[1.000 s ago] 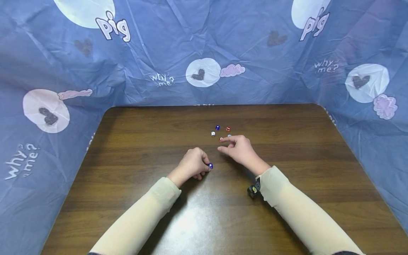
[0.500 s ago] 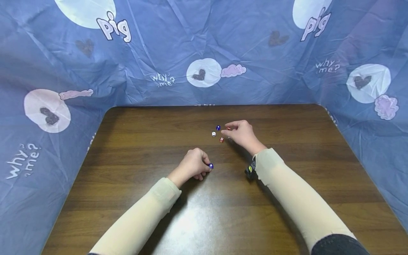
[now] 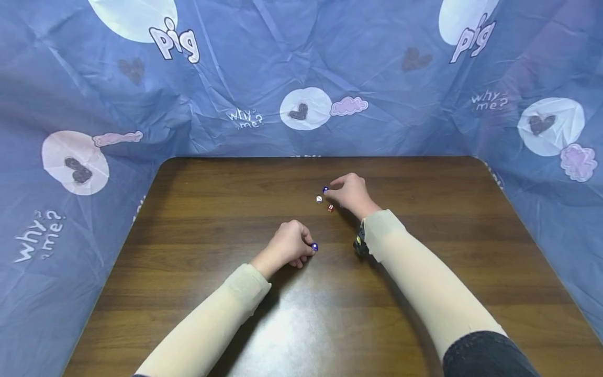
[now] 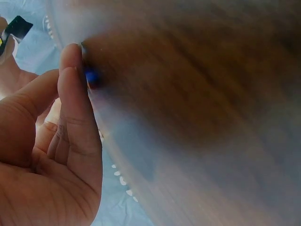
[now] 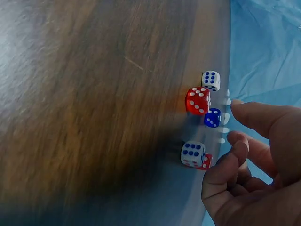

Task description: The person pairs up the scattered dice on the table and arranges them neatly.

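In the head view my left hand (image 3: pixel 292 243) pinches a blue die (image 3: pixel 314 246) between thumb and index finger, low over the table. The left wrist view shows a blurred blue spot beside the left fingertips. My right hand (image 3: pixel 350 193) reaches toward the far dice, thumb and index finger parted with nothing between them. Right at its fingertips is a second blue die (image 3: pixel 325 189). Closer to me lie a white die (image 3: pixel 319 199) and a red die (image 3: pixel 331 208). In the right wrist view another white die (image 5: pixel 193 154) partly covers another red die (image 5: pixel 206 162).
The dice stand on a brown wooden table (image 3: pixel 212 209). A blue printed cloth (image 3: pixel 264 68) hangs behind and at both sides. A dark device with a yellow mark (image 3: pixel 360 243) is strapped at my right wrist.
My right hand has moved away from me past the near red die to the far blue die; it now covers the far red die in the head view. My left hand keeps its pinch.
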A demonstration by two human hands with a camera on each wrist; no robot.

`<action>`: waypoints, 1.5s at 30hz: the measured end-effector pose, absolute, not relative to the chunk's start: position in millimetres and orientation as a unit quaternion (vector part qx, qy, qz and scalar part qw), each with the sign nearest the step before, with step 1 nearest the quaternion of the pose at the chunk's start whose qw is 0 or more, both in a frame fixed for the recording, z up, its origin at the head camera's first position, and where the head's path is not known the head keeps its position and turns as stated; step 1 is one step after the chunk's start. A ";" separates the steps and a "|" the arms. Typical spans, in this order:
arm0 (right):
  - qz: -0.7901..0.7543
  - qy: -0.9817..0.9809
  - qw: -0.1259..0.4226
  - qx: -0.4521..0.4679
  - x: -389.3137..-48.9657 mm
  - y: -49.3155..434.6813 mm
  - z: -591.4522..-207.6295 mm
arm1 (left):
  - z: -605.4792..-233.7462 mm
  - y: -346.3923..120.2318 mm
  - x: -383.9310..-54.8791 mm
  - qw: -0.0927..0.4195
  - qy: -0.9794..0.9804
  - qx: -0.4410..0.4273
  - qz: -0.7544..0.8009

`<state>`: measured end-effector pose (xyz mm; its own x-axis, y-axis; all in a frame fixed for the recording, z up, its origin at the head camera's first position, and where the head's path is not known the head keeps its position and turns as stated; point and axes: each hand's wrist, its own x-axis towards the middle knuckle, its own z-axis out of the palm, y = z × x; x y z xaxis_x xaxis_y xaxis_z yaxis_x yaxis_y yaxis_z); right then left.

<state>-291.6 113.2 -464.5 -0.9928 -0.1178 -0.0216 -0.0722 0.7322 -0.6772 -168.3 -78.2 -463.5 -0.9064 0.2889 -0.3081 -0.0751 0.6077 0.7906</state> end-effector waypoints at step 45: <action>-0.316 0.947 0.044 -0.034 -302.6 105.9 -465.8 | -462.1 -77.0 -168.8 0.209 0.876 0.057 0.430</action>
<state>-302.6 105.9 -465.8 -0.9938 -0.0924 -0.0616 -0.0368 0.7974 -0.6023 -168.8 -77.0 -462.1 -0.9058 0.2802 -0.3179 -0.0800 0.6236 0.7776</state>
